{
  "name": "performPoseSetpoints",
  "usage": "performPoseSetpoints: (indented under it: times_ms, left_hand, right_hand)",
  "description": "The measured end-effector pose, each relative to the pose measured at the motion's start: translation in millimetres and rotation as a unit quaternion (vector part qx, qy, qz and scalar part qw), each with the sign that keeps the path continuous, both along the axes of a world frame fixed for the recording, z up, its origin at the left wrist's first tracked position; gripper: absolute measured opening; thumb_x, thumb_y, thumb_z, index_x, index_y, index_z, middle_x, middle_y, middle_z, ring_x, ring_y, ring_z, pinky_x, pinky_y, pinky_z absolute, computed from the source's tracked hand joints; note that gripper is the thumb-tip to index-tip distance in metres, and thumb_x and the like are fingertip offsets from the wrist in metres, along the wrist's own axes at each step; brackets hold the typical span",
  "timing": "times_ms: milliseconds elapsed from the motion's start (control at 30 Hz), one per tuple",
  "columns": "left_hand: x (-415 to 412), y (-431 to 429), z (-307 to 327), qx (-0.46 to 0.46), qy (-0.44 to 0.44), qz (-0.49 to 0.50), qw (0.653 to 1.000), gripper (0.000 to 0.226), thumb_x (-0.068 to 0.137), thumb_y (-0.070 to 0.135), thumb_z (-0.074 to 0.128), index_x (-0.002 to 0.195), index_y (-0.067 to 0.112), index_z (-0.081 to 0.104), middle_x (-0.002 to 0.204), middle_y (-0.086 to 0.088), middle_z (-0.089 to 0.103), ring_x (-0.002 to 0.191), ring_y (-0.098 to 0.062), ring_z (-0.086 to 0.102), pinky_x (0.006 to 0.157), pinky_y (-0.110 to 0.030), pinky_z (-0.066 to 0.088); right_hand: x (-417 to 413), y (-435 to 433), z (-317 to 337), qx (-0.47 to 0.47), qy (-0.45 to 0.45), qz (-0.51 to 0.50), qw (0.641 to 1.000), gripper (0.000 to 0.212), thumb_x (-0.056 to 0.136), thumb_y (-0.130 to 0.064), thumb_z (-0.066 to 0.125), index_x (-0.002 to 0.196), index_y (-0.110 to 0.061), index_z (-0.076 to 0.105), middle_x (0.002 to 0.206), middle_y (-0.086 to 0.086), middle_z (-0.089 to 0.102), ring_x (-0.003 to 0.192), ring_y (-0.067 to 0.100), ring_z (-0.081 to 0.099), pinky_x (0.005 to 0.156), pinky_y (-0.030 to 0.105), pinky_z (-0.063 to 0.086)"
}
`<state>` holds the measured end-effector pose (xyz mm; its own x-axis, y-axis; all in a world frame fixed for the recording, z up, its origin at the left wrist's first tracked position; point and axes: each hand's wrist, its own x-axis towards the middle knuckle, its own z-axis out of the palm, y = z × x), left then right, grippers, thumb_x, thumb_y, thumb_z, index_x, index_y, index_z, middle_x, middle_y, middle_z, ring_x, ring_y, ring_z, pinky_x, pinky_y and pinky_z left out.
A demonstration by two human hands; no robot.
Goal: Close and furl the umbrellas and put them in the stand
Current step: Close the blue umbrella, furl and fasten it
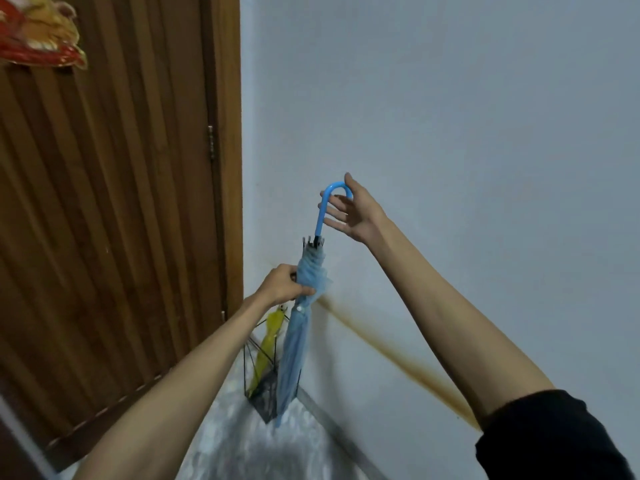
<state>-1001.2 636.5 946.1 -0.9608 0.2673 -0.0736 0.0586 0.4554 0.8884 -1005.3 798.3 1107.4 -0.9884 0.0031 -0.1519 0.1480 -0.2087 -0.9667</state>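
A furled light-blue umbrella [294, 344] hangs nearly upright, its tip down beside the black wire stand [264, 393] in the corner. My left hand [284, 284] grips the gathered canopy near its upper end. My right hand [353, 211] is spread with straight fingers at the blue hooked handle [327, 206], the thumb against the top of the hook. A yellow furled umbrella [266, 344] leans inside the stand, its top partly hidden behind my left wrist.
A brown wooden door [104, 202] fills the left side, with a red and gold ornament [38, 29] at its top. A pale wall [450, 133] with a brown streak [398, 362] runs on the right. The floor [242, 445] is light and patterned.
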Motion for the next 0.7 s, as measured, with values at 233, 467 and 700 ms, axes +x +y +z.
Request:
performPoseSetpoints:
  times_ms: [233, 467, 700]
  left_hand:
    - [-80.5, -73.1, -7.3, -0.044, -0.002, 0.001, 0.999, 0.074, 0.047, 0.061, 0.080, 0.106, 0.020, 0.065, 0.100, 0.005, 0.071, 0.091, -0.016, 0.067, 0.084, -0.043, 0.056]
    - [-140.1, -98.2, 26.5, -0.004, 0.015, -0.001, 1.000, 0.077, 0.063, 0.053, 0.082, 0.124, 0.019, 0.051, 0.112, -0.003, 0.058, 0.099, -0.022, 0.060, 0.075, -0.034, 0.054]
    - [-193.4, -88.4, 15.4, -0.044, 0.021, 0.026, 0.998, 0.055, 0.078, 0.045, 0.075, 0.117, 0.011, 0.057, 0.114, -0.010, 0.063, 0.099, -0.029, 0.063, 0.085, -0.045, 0.055]
  right_hand:
    - [-72.6, -85.2, 18.6, 0.126, 0.001, -0.020, 0.992, 0.029, 0.092, -0.021, 0.064, 0.112, 0.000, 0.062, 0.091, 0.007, 0.072, 0.078, 0.023, 0.072, 0.070, 0.040, 0.060]
    - [-125.7, -129.5, 40.1, 0.278, 0.050, 0.034, 0.959, 0.018, 0.092, -0.014, 0.048, 0.099, -0.003, 0.061, 0.079, 0.006, 0.069, 0.080, 0.027, 0.074, 0.068, 0.036, 0.060]
    - [-167.7, -133.1, 30.2, 0.394, 0.083, 0.095, 0.910, 0.019, 0.095, -0.009, 0.045, 0.098, -0.001, 0.062, 0.083, 0.007, 0.071, 0.082, 0.024, 0.074, 0.076, 0.036, 0.059]
